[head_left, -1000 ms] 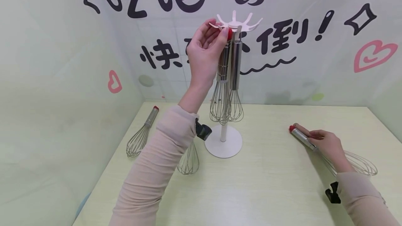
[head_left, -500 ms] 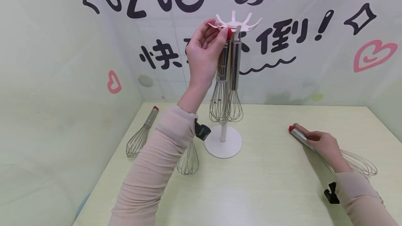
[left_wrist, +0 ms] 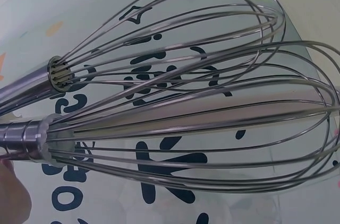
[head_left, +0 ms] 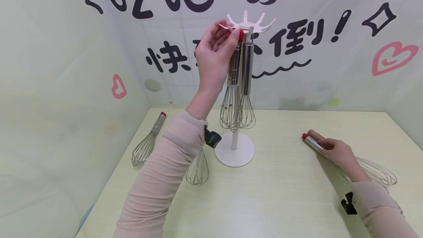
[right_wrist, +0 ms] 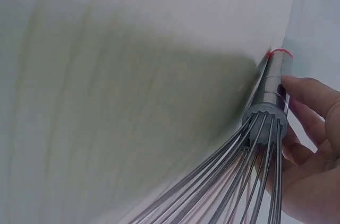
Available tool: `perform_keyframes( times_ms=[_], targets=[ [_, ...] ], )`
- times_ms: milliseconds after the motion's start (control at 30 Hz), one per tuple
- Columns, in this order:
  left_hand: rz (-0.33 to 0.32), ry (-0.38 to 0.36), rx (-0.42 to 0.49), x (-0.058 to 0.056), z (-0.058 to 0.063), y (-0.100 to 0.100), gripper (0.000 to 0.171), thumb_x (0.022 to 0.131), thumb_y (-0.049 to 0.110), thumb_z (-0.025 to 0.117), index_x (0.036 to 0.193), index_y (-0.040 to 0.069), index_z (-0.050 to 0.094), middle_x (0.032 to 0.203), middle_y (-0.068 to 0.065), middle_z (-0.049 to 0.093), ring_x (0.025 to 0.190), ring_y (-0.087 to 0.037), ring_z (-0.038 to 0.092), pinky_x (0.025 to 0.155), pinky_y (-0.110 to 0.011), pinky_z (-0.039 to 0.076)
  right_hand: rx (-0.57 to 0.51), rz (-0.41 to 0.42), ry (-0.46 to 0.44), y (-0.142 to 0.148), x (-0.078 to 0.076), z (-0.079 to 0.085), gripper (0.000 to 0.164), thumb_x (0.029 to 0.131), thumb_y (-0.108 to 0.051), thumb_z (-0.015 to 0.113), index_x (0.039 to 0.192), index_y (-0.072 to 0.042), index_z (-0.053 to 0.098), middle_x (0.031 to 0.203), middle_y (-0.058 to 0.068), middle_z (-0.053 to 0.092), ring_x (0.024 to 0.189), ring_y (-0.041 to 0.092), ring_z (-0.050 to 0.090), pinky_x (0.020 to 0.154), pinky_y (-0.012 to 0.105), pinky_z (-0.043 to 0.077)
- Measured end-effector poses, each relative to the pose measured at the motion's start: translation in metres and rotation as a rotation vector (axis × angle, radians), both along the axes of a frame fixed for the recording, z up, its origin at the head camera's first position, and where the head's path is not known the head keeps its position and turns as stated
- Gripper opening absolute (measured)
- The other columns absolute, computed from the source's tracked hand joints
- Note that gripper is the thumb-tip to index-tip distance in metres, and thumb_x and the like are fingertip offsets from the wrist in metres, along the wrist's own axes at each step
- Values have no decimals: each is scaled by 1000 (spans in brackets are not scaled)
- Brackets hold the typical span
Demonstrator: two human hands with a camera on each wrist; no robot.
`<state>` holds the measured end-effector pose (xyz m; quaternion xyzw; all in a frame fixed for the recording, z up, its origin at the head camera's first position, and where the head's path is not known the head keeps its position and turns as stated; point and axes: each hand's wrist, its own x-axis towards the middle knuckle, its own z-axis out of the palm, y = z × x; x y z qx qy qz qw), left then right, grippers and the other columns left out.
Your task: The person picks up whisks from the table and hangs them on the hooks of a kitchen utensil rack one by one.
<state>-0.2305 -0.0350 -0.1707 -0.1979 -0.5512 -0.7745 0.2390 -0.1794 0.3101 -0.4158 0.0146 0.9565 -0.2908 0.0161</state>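
Note:
My left hand is raised at the white rack, thumb against the red end of a steel whisk and fingers behind a rack hook. That whisk hangs upright, wires down, beside another hanging whisk. In the left wrist view the wire loops of the held whisk overlap those of the other one, and a bit of the hand shows below the handle. At the right, my right hand grips the handle of a red-ended whisk low over the table, thumb on its side.
On the left of the table lies a whisk with a red end. Another whisk is partly hidden under my left forearm. The rack's round base stands near the middle. A printed cloth wall rises behind.
The right hand and the red end of its whisk have shifted slightly left. My left hand stays in place at the hook, and the hanging whisks look the same.

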Motion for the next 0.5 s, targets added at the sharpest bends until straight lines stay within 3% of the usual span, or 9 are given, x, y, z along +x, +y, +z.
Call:
perform_keyframes(
  times_ms=[267, 500],
  targets=[
    [-3, 24, 7, -2, -2, 0, 41, 85, 3, 66, 124, -7, 54, 112, -14, 62, 100, -14, 62, 96, -21, 53, -4, 35, -54, -1, -1, 2, 41, 87, -16, 66, 117, 12, 58, 106, 33, 63, 90, 37, 59, 66, 27, 43],
    [-8, 20, 7, -2, -2, 0, 41, 86, 2, 67, 124, -6, 54, 114, -16, 62, 100, -14, 62, 96, -21, 53, -12, 71, -88, 1, 0, 3, 43, 85, -16, 68, 114, 12, 56, 100, 31, 62, 83, 30, 56, 64, 24, 41]
  ],
)
